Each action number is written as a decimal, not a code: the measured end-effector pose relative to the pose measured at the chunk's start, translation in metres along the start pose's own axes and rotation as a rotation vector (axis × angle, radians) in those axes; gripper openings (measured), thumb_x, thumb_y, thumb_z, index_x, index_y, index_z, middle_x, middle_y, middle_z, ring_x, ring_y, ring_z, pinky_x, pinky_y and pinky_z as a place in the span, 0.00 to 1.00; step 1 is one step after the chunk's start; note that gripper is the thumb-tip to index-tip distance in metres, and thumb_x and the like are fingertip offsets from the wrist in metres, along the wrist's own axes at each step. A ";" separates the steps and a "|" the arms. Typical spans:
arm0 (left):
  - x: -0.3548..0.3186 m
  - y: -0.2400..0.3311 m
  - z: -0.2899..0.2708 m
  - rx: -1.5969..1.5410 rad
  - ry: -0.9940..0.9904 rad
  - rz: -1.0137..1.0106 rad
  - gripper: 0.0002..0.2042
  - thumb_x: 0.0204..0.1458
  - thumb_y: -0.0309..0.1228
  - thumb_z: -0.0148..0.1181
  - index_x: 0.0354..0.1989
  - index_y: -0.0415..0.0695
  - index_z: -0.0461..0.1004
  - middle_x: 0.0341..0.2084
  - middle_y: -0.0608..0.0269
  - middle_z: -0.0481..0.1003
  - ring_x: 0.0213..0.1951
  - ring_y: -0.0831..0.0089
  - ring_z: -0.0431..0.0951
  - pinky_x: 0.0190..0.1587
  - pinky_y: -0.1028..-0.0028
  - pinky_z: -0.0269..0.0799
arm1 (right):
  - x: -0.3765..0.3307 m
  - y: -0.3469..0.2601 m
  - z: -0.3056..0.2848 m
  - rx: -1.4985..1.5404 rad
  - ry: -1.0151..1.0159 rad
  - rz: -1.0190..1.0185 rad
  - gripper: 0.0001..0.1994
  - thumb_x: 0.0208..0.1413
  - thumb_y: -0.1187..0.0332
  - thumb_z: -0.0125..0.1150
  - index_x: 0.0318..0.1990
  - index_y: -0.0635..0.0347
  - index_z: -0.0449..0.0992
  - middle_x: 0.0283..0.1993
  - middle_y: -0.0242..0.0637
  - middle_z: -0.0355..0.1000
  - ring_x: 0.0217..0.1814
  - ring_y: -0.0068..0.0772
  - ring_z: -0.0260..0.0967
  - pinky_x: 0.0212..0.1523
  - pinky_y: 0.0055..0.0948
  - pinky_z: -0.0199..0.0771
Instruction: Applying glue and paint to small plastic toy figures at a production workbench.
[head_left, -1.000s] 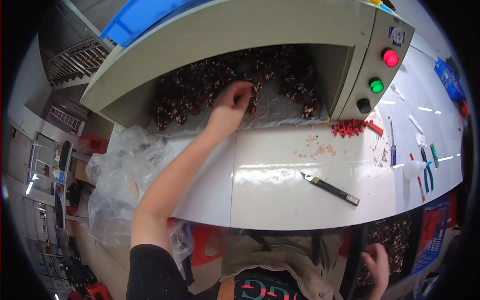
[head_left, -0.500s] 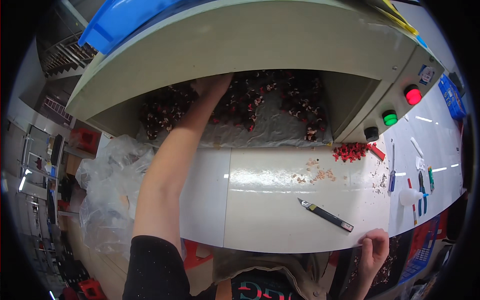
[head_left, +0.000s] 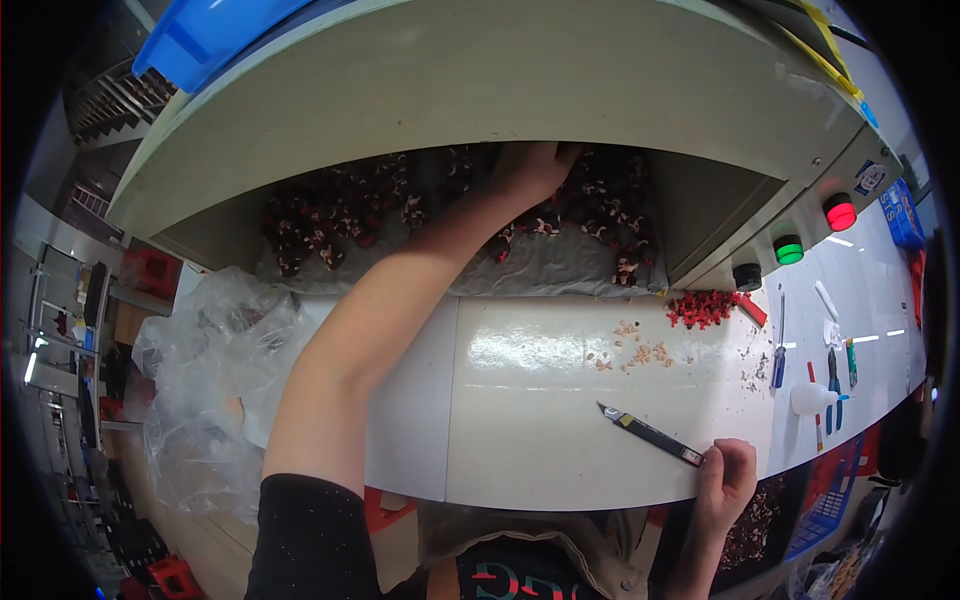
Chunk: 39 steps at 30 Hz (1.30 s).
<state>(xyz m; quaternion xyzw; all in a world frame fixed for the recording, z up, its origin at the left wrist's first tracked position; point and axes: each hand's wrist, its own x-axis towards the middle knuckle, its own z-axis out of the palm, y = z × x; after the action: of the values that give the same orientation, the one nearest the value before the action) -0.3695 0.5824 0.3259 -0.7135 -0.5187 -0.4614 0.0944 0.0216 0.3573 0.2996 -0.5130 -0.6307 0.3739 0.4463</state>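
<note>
My left hand [head_left: 530, 172] reaches into the wide opening of a beige machine [head_left: 480, 85], over a grey sheet [head_left: 560, 265] strewn with small dark, red and cream parts [head_left: 410, 210]. The upper edge of the opening hides most of its fingers, so what they touch cannot be seen. Beside the butt end of a black utility knife [head_left: 655, 436], my right hand [head_left: 728, 478] rests at the table's front edge. Its fingers are loosely curled in, with nothing visible in them. The knife lies flat, its blade pointing up and left.
Red bits [head_left: 700, 308] and tan bits [head_left: 650, 353] lie on the white table [head_left: 530, 440]. Clear plastic bags [head_left: 215, 400] sit at left. A screwdriver [head_left: 779, 365], pliers [head_left: 833, 395] and a white bottle [head_left: 812, 399] are at right. Lit red [head_left: 840, 212] and green [head_left: 788, 250] buttons mark the machine's side.
My left hand has moved right inside the opening. My right hand has shifted left and slightly forward, up to the end of the knife. The view has shifted a little.
</note>
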 end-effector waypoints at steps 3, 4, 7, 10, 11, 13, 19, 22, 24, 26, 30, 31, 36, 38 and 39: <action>0.021 0.006 0.011 0.040 -0.014 0.043 0.15 0.50 0.36 0.57 0.43 0.41 0.71 0.37 0.53 0.74 0.42 0.55 0.73 0.44 0.62 0.69 | 0.010 0.004 -0.005 -0.046 0.005 0.007 0.03 0.55 0.80 0.50 0.37 0.65 0.67 0.31 0.30 0.63 0.29 0.18 0.61 0.32 0.15 0.62; 0.028 0.003 0.014 0.072 -0.034 0.061 0.13 0.50 0.34 0.57 0.40 0.41 0.73 0.34 0.55 0.75 0.39 0.55 0.74 0.41 0.61 0.70 | 0.014 0.006 -0.006 -0.059 0.000 0.004 0.03 0.55 0.80 0.50 0.37 0.65 0.67 0.31 0.30 0.63 0.29 0.17 0.61 0.32 0.15 0.62; 0.047 -0.032 0.022 0.154 -0.024 0.050 0.14 0.50 0.36 0.56 0.42 0.41 0.72 0.36 0.55 0.75 0.41 0.56 0.74 0.43 0.62 0.70 | 0.026 0.004 -0.008 -0.076 -0.017 -0.036 0.03 0.55 0.80 0.50 0.37 0.66 0.67 0.31 0.30 0.63 0.29 0.16 0.60 0.32 0.14 0.61; 0.061 -0.078 0.034 0.234 -0.016 0.035 0.16 0.52 0.38 0.55 0.45 0.42 0.71 0.39 0.55 0.74 0.43 0.57 0.73 0.45 0.63 0.69 | 0.031 0.012 -0.012 -0.103 -0.008 -0.021 0.03 0.55 0.80 0.50 0.36 0.66 0.67 0.31 0.29 0.62 0.30 0.15 0.60 0.32 0.13 0.60; 0.062 -0.085 0.035 0.278 -0.013 0.032 0.16 0.52 0.39 0.55 0.45 0.42 0.71 0.40 0.55 0.74 0.44 0.58 0.73 0.46 0.63 0.69 | 0.033 0.014 -0.012 -0.092 -0.013 -0.023 0.03 0.55 0.80 0.50 0.36 0.66 0.67 0.31 0.29 0.62 0.30 0.15 0.60 0.32 0.13 0.60; 0.053 -0.096 0.052 0.332 -0.009 0.016 0.18 0.53 0.40 0.54 0.47 0.43 0.70 0.42 0.55 0.73 0.45 0.59 0.73 0.47 0.64 0.69 | 0.039 0.018 -0.009 -0.143 -0.001 -0.046 0.02 0.55 0.80 0.51 0.36 0.66 0.67 0.31 0.29 0.62 0.30 0.14 0.59 0.32 0.13 0.59; 0.055 -0.035 0.045 0.311 -0.218 0.018 0.18 0.53 0.41 0.54 0.47 0.42 0.70 0.41 0.55 0.73 0.44 0.60 0.73 0.46 0.65 0.69 | 0.036 0.017 -0.023 -0.138 0.024 -0.051 0.02 0.54 0.80 0.52 0.35 0.66 0.68 0.30 0.28 0.63 0.29 0.14 0.59 0.31 0.12 0.59; 0.040 -0.008 0.026 0.167 -0.205 -0.026 0.19 0.52 0.41 0.56 0.47 0.41 0.70 0.40 0.53 0.73 0.44 0.59 0.73 0.46 0.65 0.68 | 0.022 0.009 -0.038 -0.138 0.012 -0.052 0.02 0.54 0.80 0.53 0.34 0.66 0.68 0.29 0.28 0.63 0.29 0.14 0.58 0.31 0.12 0.59; 0.024 0.017 0.017 0.150 -0.161 0.013 0.18 0.52 0.40 0.57 0.47 0.40 0.70 0.40 0.53 0.73 0.44 0.58 0.73 0.46 0.65 0.68 | 0.011 0.010 -0.049 -0.141 0.016 -0.042 0.02 0.54 0.80 0.53 0.34 0.66 0.68 0.29 0.28 0.63 0.28 0.14 0.58 0.30 0.12 0.59; 0.010 0.048 -0.015 0.150 -0.101 0.057 0.19 0.52 0.39 0.57 0.46 0.40 0.70 0.40 0.52 0.73 0.44 0.58 0.73 0.46 0.65 0.68 | -0.009 0.002 -0.061 -0.134 0.018 -0.052 0.02 0.53 0.80 0.54 0.34 0.66 0.68 0.29 0.28 0.63 0.28 0.13 0.59 0.30 0.13 0.59; -0.026 0.125 -0.089 -0.119 -0.065 -0.488 0.18 0.53 0.36 0.57 0.48 0.40 0.69 0.42 0.58 0.72 0.46 0.67 0.72 0.47 0.70 0.68 | -0.055 -0.014 -0.082 -0.126 0.001 -0.080 0.02 0.52 0.79 0.55 0.33 0.65 0.69 0.28 0.28 0.64 0.28 0.14 0.59 0.31 0.13 0.60; -0.038 0.151 -0.106 -0.600 -0.040 -0.832 0.17 0.53 0.35 0.57 0.49 0.40 0.68 0.42 0.60 0.72 0.47 0.71 0.72 0.48 0.73 0.69 | -0.066 -0.016 -0.087 -0.135 -0.008 -0.094 0.02 0.52 0.79 0.55 0.33 0.65 0.69 0.28 0.28 0.64 0.28 0.14 0.60 0.31 0.13 0.61; -0.137 0.263 -0.151 -1.091 -0.066 -0.989 0.21 0.54 0.29 0.55 0.57 0.42 0.62 0.42 0.63 0.70 0.48 0.73 0.71 0.49 0.77 0.69 | -0.114 0.006 -0.093 -0.109 -0.024 -0.107 0.02 0.52 0.79 0.55 0.33 0.65 0.70 0.29 0.29 0.66 0.29 0.16 0.62 0.32 0.16 0.63; -0.209 0.318 -0.147 -1.182 -0.179 -1.016 0.24 0.53 0.27 0.55 0.59 0.43 0.59 0.41 0.63 0.70 0.47 0.72 0.71 0.49 0.76 0.69 | -0.145 0.043 -0.093 -0.123 -0.019 -0.150 0.03 0.53 0.80 0.54 0.35 0.66 0.70 0.30 0.30 0.66 0.32 0.18 0.63 0.36 0.17 0.63; -0.245 0.345 -0.145 -1.234 -0.241 -1.062 0.26 0.52 0.25 0.54 0.61 0.43 0.56 0.42 0.62 0.69 0.47 0.70 0.72 0.47 0.75 0.70 | -0.158 0.064 -0.090 -0.135 -0.031 -0.172 0.04 0.53 0.80 0.54 0.36 0.67 0.69 0.32 0.31 0.67 0.34 0.19 0.64 0.38 0.17 0.64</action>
<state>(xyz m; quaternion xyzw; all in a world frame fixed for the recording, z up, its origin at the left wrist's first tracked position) -0.1744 0.1797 0.3399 -0.3414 -0.4467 -0.5671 -0.6019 0.1383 0.2162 0.2405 -0.4803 -0.7029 0.2988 0.4312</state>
